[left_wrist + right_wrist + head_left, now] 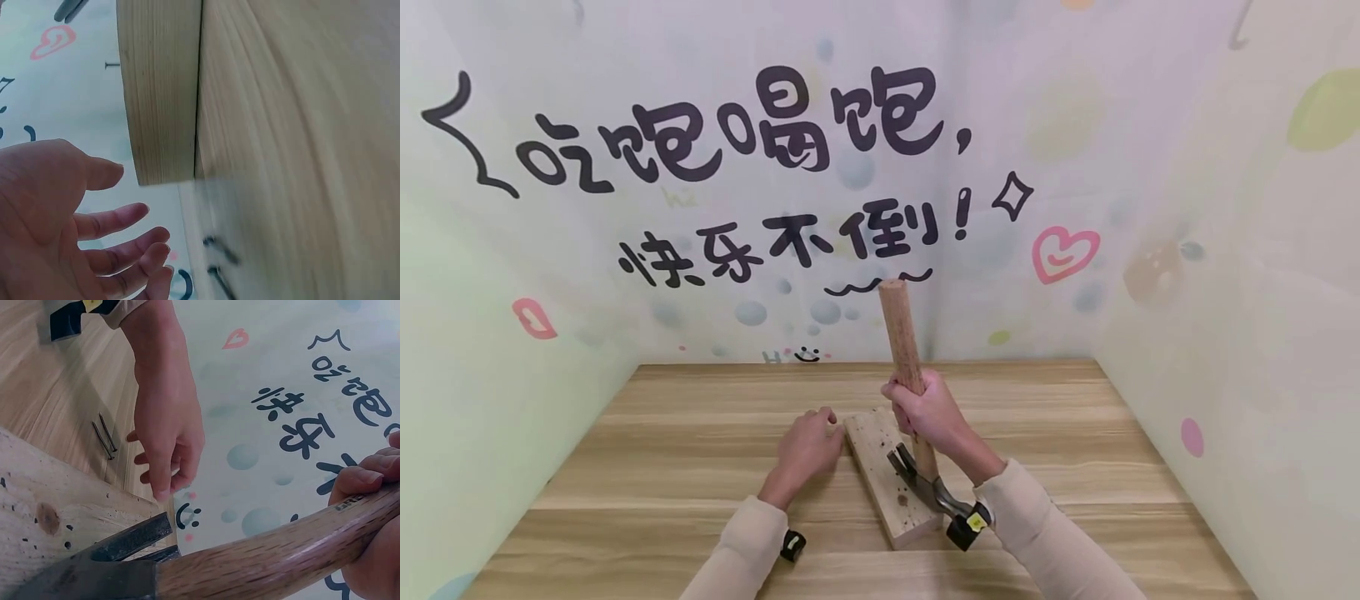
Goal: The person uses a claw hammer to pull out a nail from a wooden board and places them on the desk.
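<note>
My right hand (932,410) grips the wooden handle of a claw hammer (898,329), which stands head-down with its handle pointing up. The metal head hangs over a thick wooden board (877,479) dotted with dark holes; whether it touches the board I cannot tell. Left of the board's far end is my left hand (808,446), its fingers loosely bent and holding nothing. In the left wrist view a thin nail (112,65) sticks out of the board's face. Two loose nails (104,440) lie on the table near the left hand in the right wrist view.
The board lies on a wood-grain table (700,467). Pale printed cloth walls (1000,283) with black lettering close in the back and both sides. A dark wrist camera (792,546) sits at the left cuff and another (967,527) at the right cuff.
</note>
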Demonstrator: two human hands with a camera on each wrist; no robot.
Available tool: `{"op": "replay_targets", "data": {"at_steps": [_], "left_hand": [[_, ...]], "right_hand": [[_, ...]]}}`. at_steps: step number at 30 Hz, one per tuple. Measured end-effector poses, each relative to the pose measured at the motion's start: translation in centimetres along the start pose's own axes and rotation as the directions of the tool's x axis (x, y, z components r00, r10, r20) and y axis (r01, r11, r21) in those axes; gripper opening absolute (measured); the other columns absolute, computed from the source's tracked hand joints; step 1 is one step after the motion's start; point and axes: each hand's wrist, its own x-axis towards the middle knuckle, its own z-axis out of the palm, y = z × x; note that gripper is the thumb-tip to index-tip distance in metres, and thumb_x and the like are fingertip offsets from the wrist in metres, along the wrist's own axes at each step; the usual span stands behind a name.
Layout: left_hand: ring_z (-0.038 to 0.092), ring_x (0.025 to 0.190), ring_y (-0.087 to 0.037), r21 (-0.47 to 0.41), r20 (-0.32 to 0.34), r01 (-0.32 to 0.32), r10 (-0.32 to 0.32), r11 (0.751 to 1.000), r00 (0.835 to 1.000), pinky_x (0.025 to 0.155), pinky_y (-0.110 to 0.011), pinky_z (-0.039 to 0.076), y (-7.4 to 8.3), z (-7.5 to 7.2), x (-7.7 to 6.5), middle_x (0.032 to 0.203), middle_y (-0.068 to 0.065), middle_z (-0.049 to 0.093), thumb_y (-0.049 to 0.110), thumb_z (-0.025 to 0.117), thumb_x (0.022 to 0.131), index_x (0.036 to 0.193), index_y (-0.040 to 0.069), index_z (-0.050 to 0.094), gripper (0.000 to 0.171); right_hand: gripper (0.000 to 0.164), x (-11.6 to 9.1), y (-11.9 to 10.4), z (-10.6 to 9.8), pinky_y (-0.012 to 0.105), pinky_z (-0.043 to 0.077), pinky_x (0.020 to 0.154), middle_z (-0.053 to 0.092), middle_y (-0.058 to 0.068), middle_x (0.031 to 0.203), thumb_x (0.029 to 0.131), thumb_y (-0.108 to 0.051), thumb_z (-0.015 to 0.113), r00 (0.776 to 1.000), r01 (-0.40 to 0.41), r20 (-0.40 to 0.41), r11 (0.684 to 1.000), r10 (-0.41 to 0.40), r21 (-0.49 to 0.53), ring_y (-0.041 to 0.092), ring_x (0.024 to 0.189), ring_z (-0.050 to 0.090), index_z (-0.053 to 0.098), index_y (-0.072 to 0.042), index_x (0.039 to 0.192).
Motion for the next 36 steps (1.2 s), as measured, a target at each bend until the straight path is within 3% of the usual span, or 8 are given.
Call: {"op": "replay_targets", "data": {"at_steps": [10,15,22,33,36], "left_hand": [[0.058,0.079,-0.023,-0.053,0.023,-0.016,0.017,0.998,1.0,0.061,-0.039,0.045,0.5,2.0,1.3,0.093,-0.009,0.06,0.04,0.05,0.094,0.107,0.01,0.061,0.035],[0.057,0.095,-0.033,-0.023,0.087,0.0,0.002,1.0,0.996,0.072,-0.048,0.046,0.8,2.4,1.5,0.105,-0.016,0.059,0.04,0.041,0.098,0.115,0.007,0.057,0.041],[0.049,0.109,-0.042,0.01,0.158,0.025,-0.026,1.0,0.987,0.081,-0.056,0.042,1.5,2.8,1.8,0.116,-0.024,0.052,0.038,0.031,0.101,0.125,0.002,0.05,0.047],[0.048,0.109,-0.041,0.036,0.172,0.071,-0.077,0.997,0.982,0.08,-0.058,0.041,2.1,3.7,2.4,0.115,-0.024,0.052,0.042,0.027,0.1,0.124,0.003,0.049,0.051],[0.049,0.108,-0.04,0.052,0.179,0.048,-0.056,0.997,0.982,0.084,-0.054,0.041,2.4,3.7,2.4,0.113,-0.024,0.053,0.039,0.026,0.101,0.123,0.002,0.05,0.049]], "right_hand": [[0.024,0.6,0.4,0.6,0.029,0.028,0.037,0.038,0.0,0.043,0.092,-0.015,0.054,0.999,-0.04,0.008,0.999,0.04,0.006,0.015,0.036,0.032,0.048,0.0,0.074],[0.022,1.0,0.6,0.9,0.033,0.028,0.038,0.039,0.003,0.043,0.092,-0.014,0.054,0.999,-0.052,0.006,0.998,0.052,-0.023,0.018,0.036,0.033,0.051,-0.003,0.074],[0.021,1.7,0.2,1.3,0.03,0.031,0.038,0.039,0.004,0.046,0.093,-0.014,0.053,0.994,-0.108,-0.021,0.991,0.106,-0.081,0.016,0.037,0.035,0.052,-0.002,0.076],[0.018,4.3,0.5,1.9,0.027,0.033,0.038,0.039,0.0,0.046,0.089,-0.013,0.053,0.961,-0.273,-0.077,0.95,0.264,-0.152,0.014,0.037,0.036,0.049,-0.006,0.074],[0.017,5.0,1.2,2.0,0.026,0.033,0.037,0.04,-0.001,0.047,0.088,-0.015,0.053,0.955,-0.295,-0.092,0.939,0.283,-0.176,0.013,0.037,0.037,0.049,-0.005,0.075]]}}
